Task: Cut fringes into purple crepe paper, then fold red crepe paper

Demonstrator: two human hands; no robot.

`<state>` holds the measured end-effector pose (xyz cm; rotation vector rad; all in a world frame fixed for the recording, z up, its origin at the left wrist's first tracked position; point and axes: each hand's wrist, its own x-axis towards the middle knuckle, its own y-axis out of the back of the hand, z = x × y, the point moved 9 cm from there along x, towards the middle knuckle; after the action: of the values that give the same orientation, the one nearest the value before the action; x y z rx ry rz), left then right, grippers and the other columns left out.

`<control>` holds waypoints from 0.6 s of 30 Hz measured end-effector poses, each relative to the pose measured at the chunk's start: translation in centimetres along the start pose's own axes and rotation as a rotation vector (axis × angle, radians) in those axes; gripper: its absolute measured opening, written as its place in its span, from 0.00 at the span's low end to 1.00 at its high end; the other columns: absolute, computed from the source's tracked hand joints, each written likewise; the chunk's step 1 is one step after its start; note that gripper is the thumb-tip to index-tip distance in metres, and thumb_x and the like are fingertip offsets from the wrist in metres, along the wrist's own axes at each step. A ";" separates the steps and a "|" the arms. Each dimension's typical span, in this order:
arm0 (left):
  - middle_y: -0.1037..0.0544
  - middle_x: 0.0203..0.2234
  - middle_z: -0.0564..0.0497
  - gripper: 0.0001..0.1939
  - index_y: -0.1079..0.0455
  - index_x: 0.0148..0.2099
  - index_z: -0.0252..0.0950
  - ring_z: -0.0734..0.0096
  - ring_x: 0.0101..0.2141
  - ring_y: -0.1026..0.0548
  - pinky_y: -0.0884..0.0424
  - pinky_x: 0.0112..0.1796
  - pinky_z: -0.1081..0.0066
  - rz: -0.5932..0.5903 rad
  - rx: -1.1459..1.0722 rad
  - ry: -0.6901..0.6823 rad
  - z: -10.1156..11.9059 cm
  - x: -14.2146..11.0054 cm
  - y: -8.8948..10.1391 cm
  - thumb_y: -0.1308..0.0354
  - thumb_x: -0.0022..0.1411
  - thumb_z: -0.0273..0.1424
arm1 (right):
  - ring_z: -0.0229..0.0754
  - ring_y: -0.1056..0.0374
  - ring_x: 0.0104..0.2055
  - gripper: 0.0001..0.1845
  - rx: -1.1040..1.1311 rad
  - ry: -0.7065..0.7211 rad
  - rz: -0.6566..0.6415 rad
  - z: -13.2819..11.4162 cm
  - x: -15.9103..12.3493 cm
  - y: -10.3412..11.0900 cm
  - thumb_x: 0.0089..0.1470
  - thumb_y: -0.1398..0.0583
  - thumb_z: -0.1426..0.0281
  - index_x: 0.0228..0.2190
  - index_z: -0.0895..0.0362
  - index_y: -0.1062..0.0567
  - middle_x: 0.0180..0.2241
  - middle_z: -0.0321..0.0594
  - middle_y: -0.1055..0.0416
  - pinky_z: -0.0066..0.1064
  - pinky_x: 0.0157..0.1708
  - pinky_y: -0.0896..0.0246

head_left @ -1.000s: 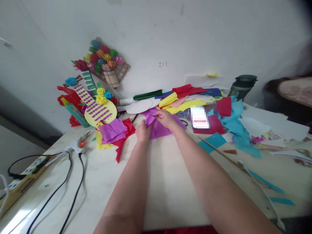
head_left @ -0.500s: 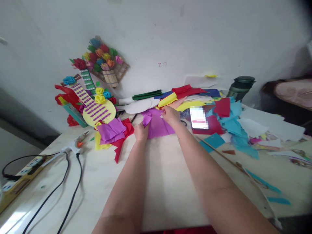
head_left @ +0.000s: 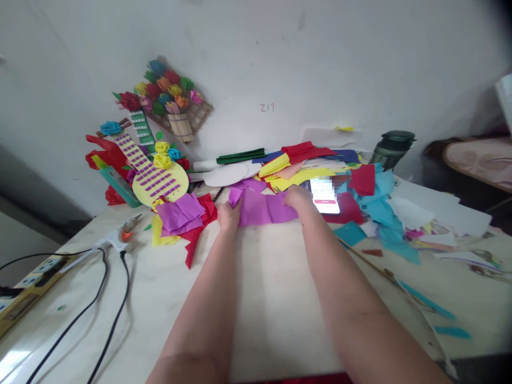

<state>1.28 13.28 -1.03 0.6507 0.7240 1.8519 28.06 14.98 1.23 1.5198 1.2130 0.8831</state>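
A strip of purple crepe paper [head_left: 262, 208] is spread between both hands, just above or on the table; a faint fold line runs down it. My left hand [head_left: 229, 216] is closed on its left end, where a crumpled corner stands up past the thumb. At the opposite end, my right hand [head_left: 299, 200] has its fingers pinched on the paper's edge, close to a lit phone [head_left: 325, 196]. Another stack of purple crepe pieces [head_left: 181, 213] lies left of my left hand, over red crepe paper [head_left: 192, 245] and some yellow.
A glue gun [head_left: 120, 237] with black cords lies at left, near a power strip [head_left: 36, 277]. Behind it stands a paper guitar [head_left: 160, 184] with paper flowers. Coloured sheets [head_left: 308, 152] line the wall. A dark bottle [head_left: 392, 149], blue scraps [head_left: 384, 213] and a thin stick [head_left: 368, 261] are at right.
My right hand has moved right and slightly down, from above the purple paper to its right edge. The paper now lies stretched out wider between the hands. The view has shifted slightly.
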 end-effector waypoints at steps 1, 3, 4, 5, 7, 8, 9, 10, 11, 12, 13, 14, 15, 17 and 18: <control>0.23 0.31 0.41 0.26 0.27 0.38 0.33 0.57 0.35 0.25 0.31 0.34 0.68 0.001 -0.003 0.003 0.0 0.0 0.0 0.50 0.54 0.51 | 0.53 0.33 0.48 0.26 0.005 -0.004 -0.003 0.1 0.0 -0.1 0.42 0.37 0.67 0.46 0.59 0.28 0.45 0.54 0.30 0.37 0.40 0.37; 0.23 0.32 0.41 0.25 0.27 0.39 0.34 0.56 0.36 0.25 0.31 0.34 0.67 0.004 0.004 -0.008 0.1 -0.1 0.2 0.50 0.54 0.50 | 0.53 0.33 0.47 0.26 0.010 -0.016 -0.003 0.2 0.0 -0.1 0.42 0.37 0.67 0.46 0.59 0.28 0.46 0.53 0.30 0.37 0.39 0.37; 0.23 0.32 0.41 0.24 0.27 0.39 0.34 0.56 0.37 0.25 0.31 0.34 0.67 0.006 0.016 -0.017 0.2 -0.1 0.3 0.50 0.54 0.49 | 0.53 0.33 0.47 0.26 0.011 -0.019 -0.002 0.2 -0.1 -0.2 0.42 0.37 0.68 0.45 0.60 0.28 0.46 0.53 0.30 0.37 0.39 0.37; 0.23 0.33 0.41 0.24 0.27 0.40 0.35 0.56 0.37 0.25 0.31 0.35 0.67 0.008 0.033 -0.025 0.4 -0.2 0.4 0.50 0.55 0.49 | 0.52 0.33 0.47 0.25 0.013 -0.018 0.001 0.2 -0.1 -0.1 0.42 0.37 0.68 0.45 0.60 0.28 0.46 0.53 0.30 0.36 0.40 0.37; 0.23 0.33 0.40 0.24 0.27 0.40 0.35 0.55 0.38 0.25 0.31 0.36 0.66 0.015 0.072 -0.034 0.6 -0.4 0.6 0.50 0.55 0.49 | 0.51 0.33 0.47 0.23 0.021 -0.016 0.004 0.2 -0.1 -0.2 0.44 0.38 0.68 0.45 0.59 0.28 0.46 0.53 0.30 0.36 0.40 0.37; 0.23 0.34 0.40 0.24 0.27 0.40 0.35 0.55 0.39 0.25 0.31 0.36 0.66 0.021 0.091 -0.038 0.6 -0.5 0.7 0.50 0.55 0.50 | 0.51 0.33 0.48 0.23 0.026 -0.020 0.008 0.2 -0.1 -0.1 0.45 0.39 0.67 0.45 0.60 0.28 0.46 0.53 0.30 0.35 0.41 0.38; 0.23 0.34 0.40 0.24 0.27 0.40 0.35 0.54 0.39 0.25 0.31 0.36 0.65 0.027 0.107 -0.042 0.7 -0.6 0.8 0.50 0.55 0.50 | 0.50 0.33 0.48 0.22 0.030 -0.025 0.010 0.2 -0.1 -0.1 0.47 0.39 0.67 0.45 0.60 0.28 0.46 0.54 0.30 0.34 0.41 0.38; 0.23 0.34 0.40 0.25 0.27 0.40 0.35 0.54 0.39 0.25 0.31 0.37 0.65 0.033 0.117 -0.049 0.8 -0.6 0.9 0.51 0.55 0.50 | 0.49 0.33 0.48 0.22 0.034 -0.030 0.012 0.3 -0.2 -0.1 0.48 0.39 0.66 0.45 0.60 0.28 0.46 0.54 0.30 0.33 0.41 0.38; 0.23 0.34 0.40 0.25 0.27 0.40 0.36 0.54 0.40 0.26 0.31 0.37 0.65 0.040 0.121 -0.055 0.9 -0.6 1.0 0.51 0.54 0.51 | 0.48 0.34 0.49 0.22 0.038 -0.032 0.013 0.3 -0.2 -0.1 0.48 0.40 0.66 0.45 0.60 0.28 0.46 0.54 0.30 0.33 0.42 0.39; 0.23 0.34 0.40 0.25 0.27 0.40 0.36 0.54 0.40 0.26 0.31 0.37 0.65 0.043 0.122 -0.060 0.9 -0.6 1.0 0.51 0.54 0.51 | 0.48 0.34 0.49 0.21 0.041 -0.031 0.011 0.3 -0.2 -0.2 0.49 0.40 0.65 0.46 0.60 0.29 0.46 0.53 0.30 0.32 0.42 0.39; 0.23 0.34 0.40 0.25 0.27 0.40 0.36 0.54 0.40 0.26 0.31 0.37 0.65 0.044 0.117 -0.060 0.9 -0.6 1.0 0.51 0.54 0.51 | 0.47 0.34 0.49 0.21 0.044 -0.028 0.009 0.2 -0.3 -0.1 0.50 0.41 0.65 0.46 0.60 0.29 0.46 0.53 0.30 0.32 0.42 0.39; 0.23 0.34 0.40 0.25 0.27 0.39 0.36 0.54 0.40 0.26 0.31 0.37 0.65 0.046 0.109 -0.058 0.8 -0.5 1.0 0.51 0.54 0.52 | 0.47 0.34 0.49 0.21 0.047 -0.027 0.008 0.2 -0.3 -0.1 0.50 0.41 0.64 0.46 0.60 0.29 0.46 0.53 0.30 0.32 0.42 0.40; 0.23 0.34 0.40 0.26 0.27 0.39 0.36 0.54 0.40 0.26 0.31 0.37 0.65 0.048 0.098 -0.054 0.7 -0.5 1.0 0.50 0.53 0.52 | 0.47 0.34 0.49 0.21 0.049 -0.029 0.008 0.2 -0.3 0.0 0.51 0.41 0.64 0.46 0.61 0.29 0.46 0.53 0.30 0.32 0.42 0.40; 0.23 0.33 0.41 0.26 0.27 0.39 0.36 0.54 0.39 0.26 0.31 0.37 0.65 0.056 0.074 -0.044 0.5 -0.4 1.0 0.50 0.53 0.52 | 0.48 0.34 0.48 0.21 0.050 -0.035 0.024 0.2 -0.3 0.4 0.51 0.41 0.64 0.45 0.61 0.28 0.45 0.54 0.30 0.32 0.42 0.40; 0.23 0.33 0.41 0.26 0.27 0.39 0.36 0.55 0.39 0.25 0.31 0.37 0.65 0.063 0.060 -0.038 0.4 -0.3 1.0 0.50 0.53 0.52 | 0.48 0.33 0.48 0.20 0.046 -0.036 0.038 0.1 -0.3 0.7 0.51 0.41 0.64 0.44 0.61 0.28 0.45 0.54 0.30 0.32 0.42 0.40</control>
<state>1.08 12.73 -0.05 0.7530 0.7436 1.8756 28.29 14.66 1.83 1.5936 1.1898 0.8541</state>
